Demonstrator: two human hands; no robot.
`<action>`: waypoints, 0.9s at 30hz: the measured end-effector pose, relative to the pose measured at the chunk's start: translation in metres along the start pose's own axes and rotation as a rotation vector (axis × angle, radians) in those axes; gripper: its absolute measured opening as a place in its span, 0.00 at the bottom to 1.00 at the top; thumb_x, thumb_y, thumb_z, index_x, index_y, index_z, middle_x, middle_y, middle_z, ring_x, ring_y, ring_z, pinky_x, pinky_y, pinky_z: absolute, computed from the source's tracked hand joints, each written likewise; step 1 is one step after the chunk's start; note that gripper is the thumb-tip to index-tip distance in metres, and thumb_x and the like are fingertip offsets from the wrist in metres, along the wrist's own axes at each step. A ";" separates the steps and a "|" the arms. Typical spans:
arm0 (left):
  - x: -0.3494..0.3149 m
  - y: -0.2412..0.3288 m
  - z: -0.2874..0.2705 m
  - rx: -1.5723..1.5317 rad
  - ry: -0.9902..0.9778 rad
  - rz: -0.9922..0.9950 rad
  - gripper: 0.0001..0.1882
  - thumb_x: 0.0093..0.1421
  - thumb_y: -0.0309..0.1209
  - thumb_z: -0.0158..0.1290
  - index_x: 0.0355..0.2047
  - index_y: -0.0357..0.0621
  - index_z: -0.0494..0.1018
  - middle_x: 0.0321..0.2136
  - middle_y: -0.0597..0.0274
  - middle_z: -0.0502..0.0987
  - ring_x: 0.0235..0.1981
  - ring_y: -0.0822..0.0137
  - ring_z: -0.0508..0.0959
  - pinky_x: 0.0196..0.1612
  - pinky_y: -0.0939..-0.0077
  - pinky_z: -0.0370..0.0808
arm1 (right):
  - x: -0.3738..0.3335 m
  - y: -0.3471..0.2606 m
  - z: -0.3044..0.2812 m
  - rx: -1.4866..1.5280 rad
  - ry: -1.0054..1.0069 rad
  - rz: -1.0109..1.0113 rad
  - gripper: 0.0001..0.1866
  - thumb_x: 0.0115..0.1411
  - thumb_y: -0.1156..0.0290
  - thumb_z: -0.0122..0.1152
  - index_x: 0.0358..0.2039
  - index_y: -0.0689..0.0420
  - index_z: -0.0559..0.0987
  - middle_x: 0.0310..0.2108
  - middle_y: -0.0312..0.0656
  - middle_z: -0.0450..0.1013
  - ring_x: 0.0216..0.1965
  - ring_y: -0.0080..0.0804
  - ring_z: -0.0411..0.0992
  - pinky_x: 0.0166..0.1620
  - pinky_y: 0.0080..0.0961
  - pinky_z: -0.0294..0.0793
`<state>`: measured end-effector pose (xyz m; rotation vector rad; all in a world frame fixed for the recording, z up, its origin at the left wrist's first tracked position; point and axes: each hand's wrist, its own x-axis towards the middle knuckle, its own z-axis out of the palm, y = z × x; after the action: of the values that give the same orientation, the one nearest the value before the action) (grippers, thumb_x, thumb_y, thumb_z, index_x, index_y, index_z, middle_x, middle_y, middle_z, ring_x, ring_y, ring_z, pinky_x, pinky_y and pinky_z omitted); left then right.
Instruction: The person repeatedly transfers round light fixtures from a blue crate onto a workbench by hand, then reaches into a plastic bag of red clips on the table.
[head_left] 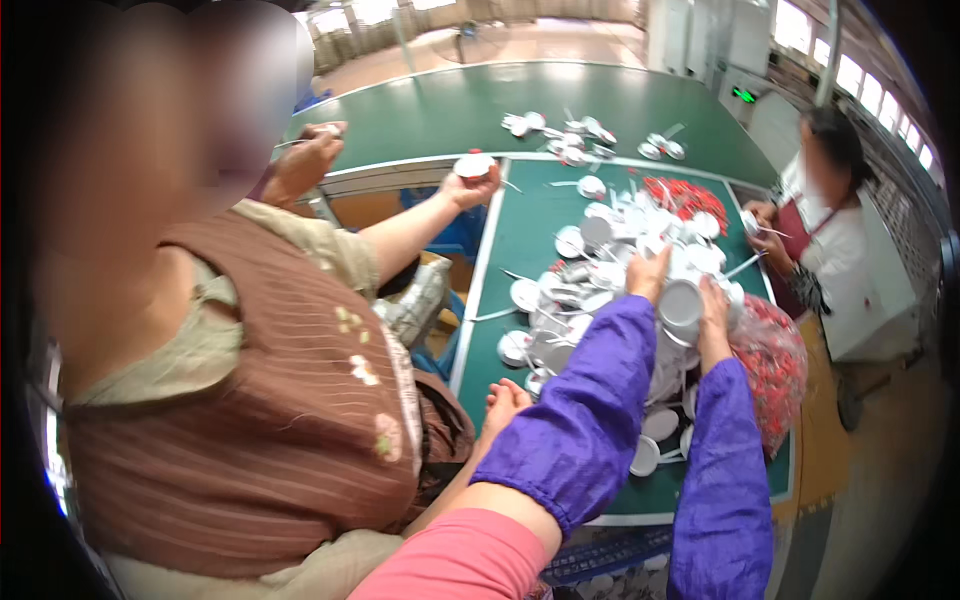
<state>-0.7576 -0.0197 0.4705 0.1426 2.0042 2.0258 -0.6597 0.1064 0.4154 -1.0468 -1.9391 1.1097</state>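
Note:
My right hand (713, 318) is closed at the right side of a white round cap (682, 306) with a greyish face, held over a heap. Left of it, my left hand (648, 273) reaches into the heap with its fingers bent; what they hold there is hidden. Around both hands lies a pile of white round parts (598, 230), some with white strips or cables. Past the pile sit many small red pieces (690, 198). Purple sleeves cover both my forearms.
A green table (490, 350) carries the pile. A clear bag of red pieces (775, 350) stands at its right edge. Close on my left, a person in a brown vest holds a white and red round part (474, 166). Another person works across at the right. Further parts (574, 140) lie on the far green table.

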 end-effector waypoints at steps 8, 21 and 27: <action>0.047 -0.034 -0.041 0.098 0.224 0.076 0.37 0.46 0.50 0.56 0.49 0.34 0.63 0.45 0.37 0.69 0.47 0.47 0.70 0.49 0.60 0.67 | -0.032 -0.115 0.001 0.027 -0.557 0.328 0.30 0.56 0.43 0.48 0.48 0.55 0.70 0.47 0.47 0.68 0.45 0.41 0.68 0.42 0.47 0.69; 0.033 0.026 -0.056 0.447 -0.453 -0.116 0.28 0.51 0.40 0.55 0.49 0.38 0.64 0.46 0.45 0.68 0.35 0.49 0.76 0.34 0.60 0.75 | -0.124 -0.063 -0.112 -0.027 -0.353 -0.096 0.32 0.49 0.60 0.62 0.53 0.60 0.66 0.40 0.53 0.71 0.40 0.39 0.73 0.43 0.30 0.71; -0.014 0.035 -0.050 0.842 -0.151 0.142 0.39 0.47 0.35 0.57 0.53 0.29 0.48 0.30 0.50 0.75 0.24 0.59 0.79 0.22 0.71 0.77 | -0.231 0.009 -0.216 0.043 -0.271 0.145 0.31 0.52 0.63 0.62 0.55 0.57 0.64 0.44 0.53 0.69 0.42 0.36 0.72 0.42 0.29 0.72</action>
<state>-0.7625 -0.0713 0.5055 0.5948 2.6511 1.0575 -0.3711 -0.0141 0.4635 -1.0731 -2.0616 1.4312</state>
